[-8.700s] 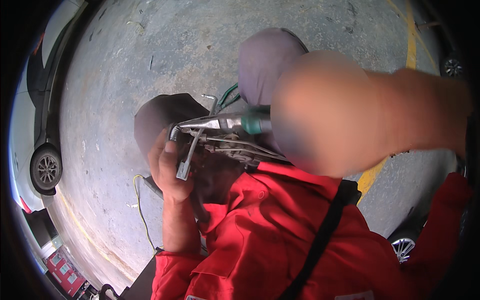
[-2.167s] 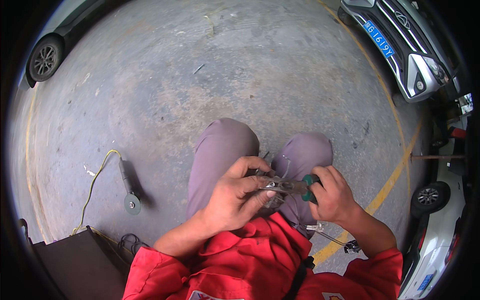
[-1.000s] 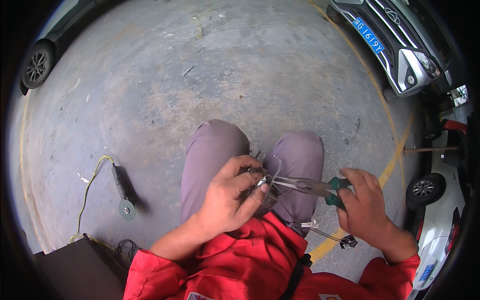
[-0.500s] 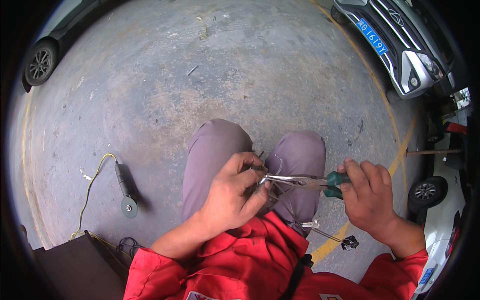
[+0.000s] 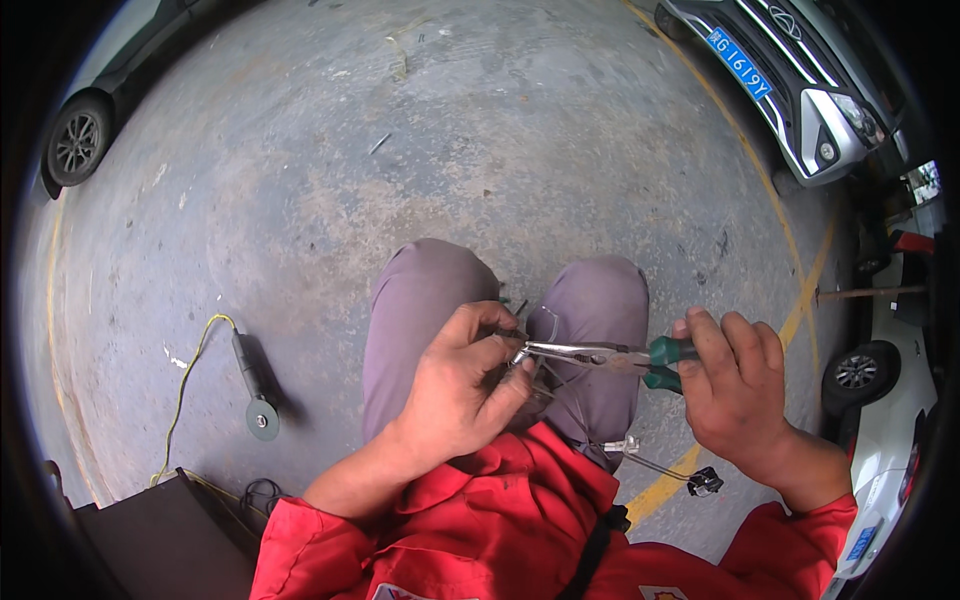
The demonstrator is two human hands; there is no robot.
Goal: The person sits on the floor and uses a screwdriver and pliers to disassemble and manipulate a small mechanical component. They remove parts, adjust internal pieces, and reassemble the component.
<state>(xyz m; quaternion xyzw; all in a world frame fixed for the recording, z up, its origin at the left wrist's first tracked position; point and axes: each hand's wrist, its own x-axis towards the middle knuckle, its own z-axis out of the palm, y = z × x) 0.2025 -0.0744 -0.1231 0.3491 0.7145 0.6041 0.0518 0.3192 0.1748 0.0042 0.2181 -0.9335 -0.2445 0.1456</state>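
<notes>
Head view: since a second ago, the needle-nose pliers (image 5: 618,360) our right hand (image 5: 735,388) holds have reached the small metal part (image 5: 519,356) pinched in our left hand (image 5: 455,375), near centre, seemingly engaging it.

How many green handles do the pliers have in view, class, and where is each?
2. On the pliers, the upper handle meets the fingers of the right hand; the lower handle lies just below it. The hand may hide their ends.

The worn grey floor (image 5: 300,220) carries an angle grinder (image 5: 249,376) and yellow cord (image 5: 183,386).
</notes>
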